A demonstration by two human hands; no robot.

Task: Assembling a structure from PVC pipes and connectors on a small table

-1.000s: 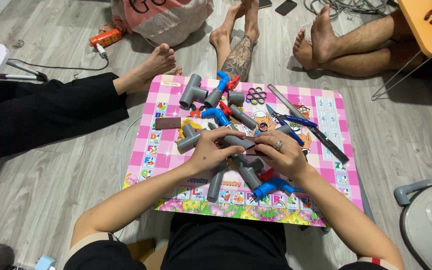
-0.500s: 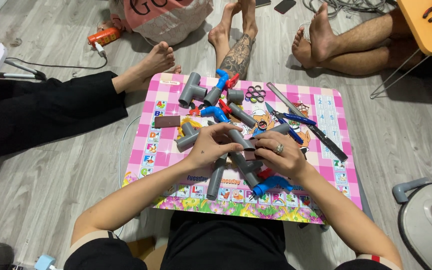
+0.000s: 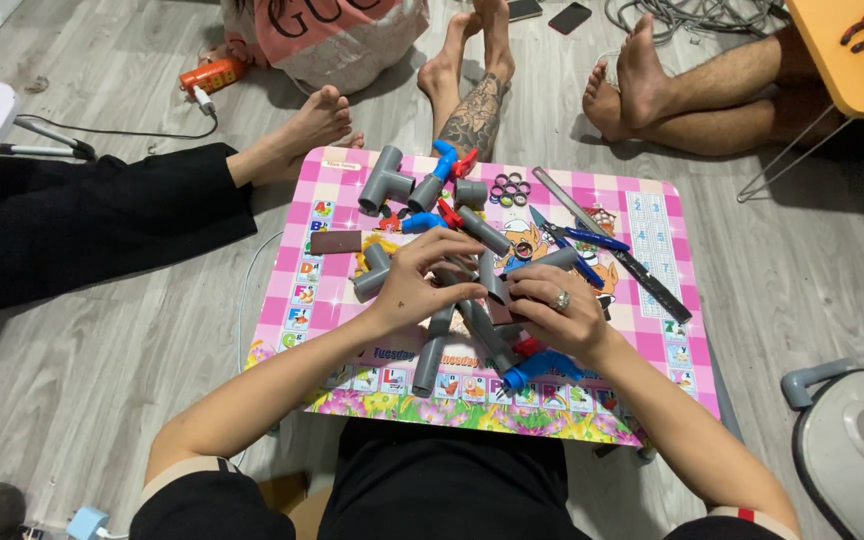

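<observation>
Both hands grip the grey pipe assembly [image 3: 482,300] mid-table: left hand [image 3: 417,285] left, right hand [image 3: 557,310] right, long axis running near-to-far.

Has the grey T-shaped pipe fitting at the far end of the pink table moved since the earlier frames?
No. The grey T-shaped fitting sits at the same spot near the far left corner of the pink table, beside the blue elbow, as before.
</observation>
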